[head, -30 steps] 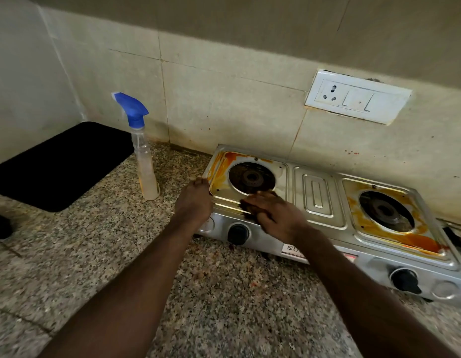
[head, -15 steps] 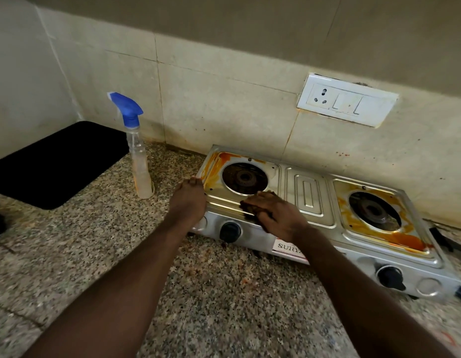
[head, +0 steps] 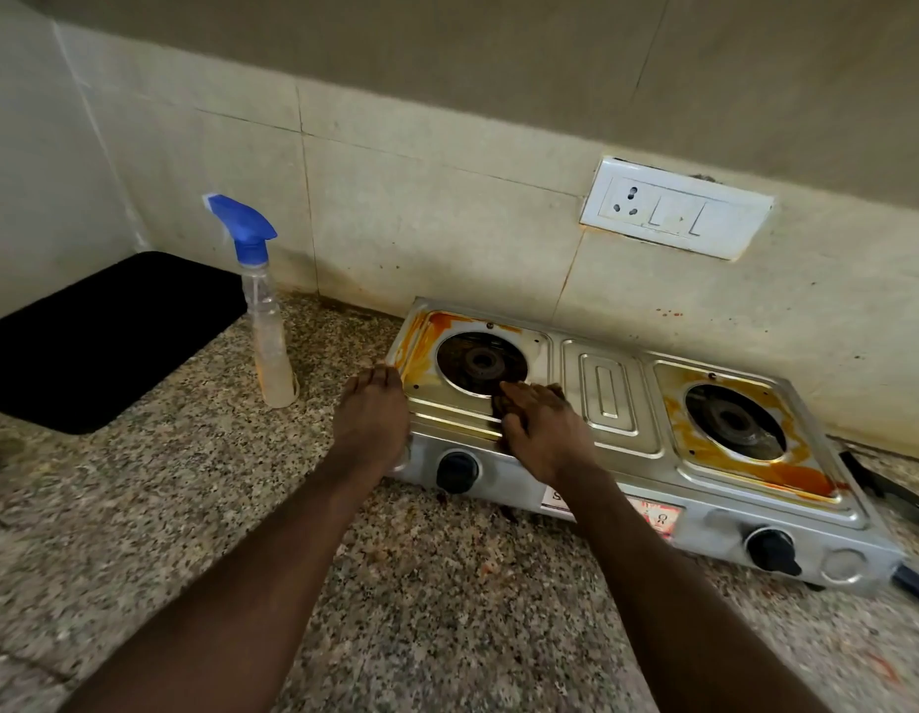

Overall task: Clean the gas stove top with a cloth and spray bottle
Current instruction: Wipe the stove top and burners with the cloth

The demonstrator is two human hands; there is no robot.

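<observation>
A steel two-burner gas stove [head: 609, 398] sits on the granite counter, with orange stains around both burner wells. My right hand [head: 542, 429] presses a dark brown cloth [head: 501, 403] on the front rim of the left burner well, fingers spread over it. The cloth is mostly hidden under that hand. My left hand [head: 370, 419] rests against the stove's front left corner, fingers straight. A clear spray bottle [head: 269, 347] with a blue trigger head stands upright on the counter, left of the stove and apart from both hands.
A black mat [head: 97, 342] lies at the far left against the wall. A white socket and switch plate [head: 673, 216] is on the tiled wall above the stove. Black control knobs [head: 455, 470] face me. A dark hose [head: 879, 486] runs off at the right.
My right hand and the cloth have slid slightly right and back along the left burner's front rim. The left hand stays on the stove's corner. The camera view shifted a little.
</observation>
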